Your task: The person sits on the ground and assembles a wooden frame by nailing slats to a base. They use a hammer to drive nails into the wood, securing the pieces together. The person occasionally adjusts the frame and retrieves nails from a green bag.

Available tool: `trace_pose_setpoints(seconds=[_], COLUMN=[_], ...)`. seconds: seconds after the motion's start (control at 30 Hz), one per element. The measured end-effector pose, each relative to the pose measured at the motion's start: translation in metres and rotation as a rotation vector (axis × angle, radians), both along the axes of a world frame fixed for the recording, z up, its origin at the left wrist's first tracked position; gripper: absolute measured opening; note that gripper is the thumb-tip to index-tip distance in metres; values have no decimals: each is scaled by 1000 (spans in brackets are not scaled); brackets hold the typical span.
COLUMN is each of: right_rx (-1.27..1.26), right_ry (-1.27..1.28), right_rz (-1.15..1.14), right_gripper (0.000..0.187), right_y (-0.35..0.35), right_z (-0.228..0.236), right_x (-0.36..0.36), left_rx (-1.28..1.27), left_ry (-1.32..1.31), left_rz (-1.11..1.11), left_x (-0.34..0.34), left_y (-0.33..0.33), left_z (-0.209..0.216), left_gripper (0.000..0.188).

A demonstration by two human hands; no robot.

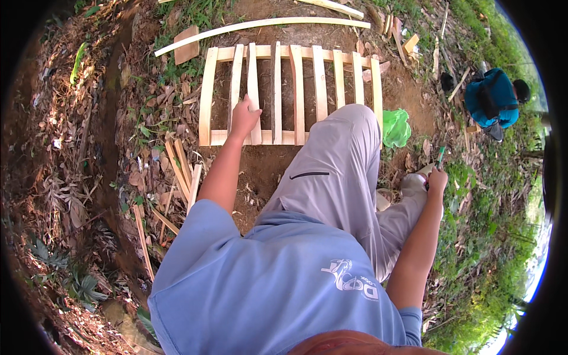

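Note:
A pale wooden frame (pixel 222 55) lies on the ground in front of me, with several upright slats running between its far and near rails. My left hand (pixel 244 118) is closed around the lower part of a slat (pixel 253 77) toward the frame's left side, thumb pointing right. Out at the right, beside my shoe, my right hand (pixel 436 179) is closed on a slim green-ended tool (pixel 441 155). Its kind is unclear, since my fingers cover much of it. My bent knee covers part of the frame's near right side.
A crumpled green plastic bag (pixel 396 128) sits right of the frame. One long thin strip (pixel 266 22) lies beyond it, near a flat board (pixel 187 45). Loose sticks (pixel 180 165) are at my left. A blue-and-black backpack (pixel 492 97) shows at far right, among plants.

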State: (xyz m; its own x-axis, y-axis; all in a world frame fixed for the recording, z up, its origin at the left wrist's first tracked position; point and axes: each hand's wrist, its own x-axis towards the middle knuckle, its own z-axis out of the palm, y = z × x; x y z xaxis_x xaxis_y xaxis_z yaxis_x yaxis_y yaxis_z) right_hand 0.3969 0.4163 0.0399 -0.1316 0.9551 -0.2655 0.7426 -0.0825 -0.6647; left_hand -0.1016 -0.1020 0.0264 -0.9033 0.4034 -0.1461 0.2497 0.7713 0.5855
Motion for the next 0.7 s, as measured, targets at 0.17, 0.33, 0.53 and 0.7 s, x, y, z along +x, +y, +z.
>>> trace_pose_setpoints(seconds=[0.17, 0.33, 0.53, 0.7], right_rx=[24, 60, 62, 36], right_ry=[-16, -152, -175, -145], right_rz=[41, 93, 104, 99], right_gripper=[20, 25, 28, 28], right_y=[2, 8, -17, -9], right_z=[2, -4, 19, 12], right_x=[-7, -5, -24, -19], left_rx=[43, -117, 29, 344], left_ry=[38, 148, 211, -212], left_rz=[-24, 19, 149, 121], left_x=[-2, -2, -52, -71], left_y=[-1, 9, -20, -37], left_z=[-4, 17, 30, -10], left_gripper=[86, 81, 72, 82])
